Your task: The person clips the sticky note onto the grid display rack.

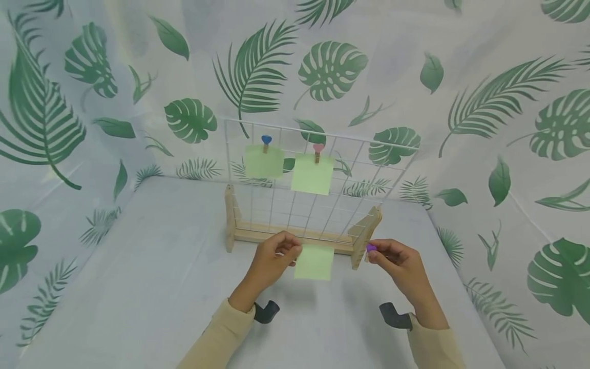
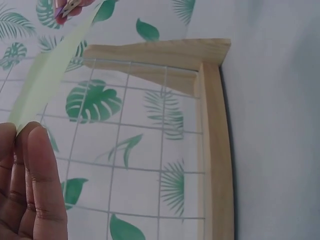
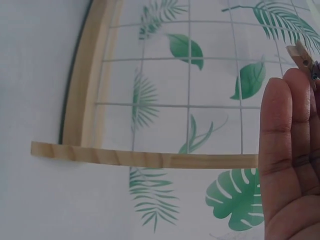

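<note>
My left hand (image 1: 275, 258) pinches a pale green sticky note (image 1: 314, 263) by its left edge, in front of the grid rack's wooden base. In the left wrist view the sticky note (image 2: 50, 70) appears nearly edge-on above the fingers (image 2: 44, 165). Near the rack's right foot, my right hand (image 1: 399, 262) pinches a small wooden clothespin with a purple top (image 1: 371, 248). The clothespin (image 3: 302, 57) shows at the right wrist view's edge, its far part cut off. Two more green notes hang on the white wire grid (image 1: 355, 169), under a blue heart clothespin (image 1: 266, 139) and a pink one (image 1: 318, 148).
The grid stands in a wooden base (image 1: 258, 234) with a left foot (image 1: 229, 218) and a right foot (image 1: 367, 233). A white tabletop (image 1: 152, 287) surrounds it. Behind hangs a leaf-printed curtain (image 1: 396, 31). Black curved pieces (image 1: 267, 311) sit at both wrists.
</note>
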### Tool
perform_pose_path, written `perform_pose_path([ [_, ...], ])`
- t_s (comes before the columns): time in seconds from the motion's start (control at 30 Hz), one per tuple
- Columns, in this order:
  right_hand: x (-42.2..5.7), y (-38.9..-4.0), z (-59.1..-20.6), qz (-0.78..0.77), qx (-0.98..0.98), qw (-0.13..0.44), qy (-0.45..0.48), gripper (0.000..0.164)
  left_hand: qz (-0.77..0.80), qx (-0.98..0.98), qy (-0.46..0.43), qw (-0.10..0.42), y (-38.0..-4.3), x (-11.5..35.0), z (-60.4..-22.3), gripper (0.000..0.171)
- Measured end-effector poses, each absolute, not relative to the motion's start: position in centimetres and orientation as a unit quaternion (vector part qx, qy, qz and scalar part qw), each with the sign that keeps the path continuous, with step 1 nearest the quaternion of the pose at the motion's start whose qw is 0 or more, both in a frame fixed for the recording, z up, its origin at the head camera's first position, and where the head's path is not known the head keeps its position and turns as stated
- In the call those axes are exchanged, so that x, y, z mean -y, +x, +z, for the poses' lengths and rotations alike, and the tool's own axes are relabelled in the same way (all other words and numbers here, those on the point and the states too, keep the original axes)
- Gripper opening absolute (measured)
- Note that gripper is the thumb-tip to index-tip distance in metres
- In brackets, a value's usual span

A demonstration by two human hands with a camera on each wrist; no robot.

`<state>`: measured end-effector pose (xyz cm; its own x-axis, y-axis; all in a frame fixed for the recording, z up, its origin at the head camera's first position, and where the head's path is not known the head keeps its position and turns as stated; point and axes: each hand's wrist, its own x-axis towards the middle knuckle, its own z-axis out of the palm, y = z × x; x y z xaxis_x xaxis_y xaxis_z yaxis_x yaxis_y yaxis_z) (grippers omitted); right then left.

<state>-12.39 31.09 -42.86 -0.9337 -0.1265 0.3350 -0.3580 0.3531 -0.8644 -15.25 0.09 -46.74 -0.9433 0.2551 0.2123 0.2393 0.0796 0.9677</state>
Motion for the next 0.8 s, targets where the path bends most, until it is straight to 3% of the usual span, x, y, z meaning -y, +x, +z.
perform_pose_path([
  [0.8, -30.8, -12.3, -40.8, 0.521, 0.826, 0.147, 0.157, 0.018, 0.625, -0.751, 0.206, -0.047, -16.0, -1.1, -45.6, 0.01],
])
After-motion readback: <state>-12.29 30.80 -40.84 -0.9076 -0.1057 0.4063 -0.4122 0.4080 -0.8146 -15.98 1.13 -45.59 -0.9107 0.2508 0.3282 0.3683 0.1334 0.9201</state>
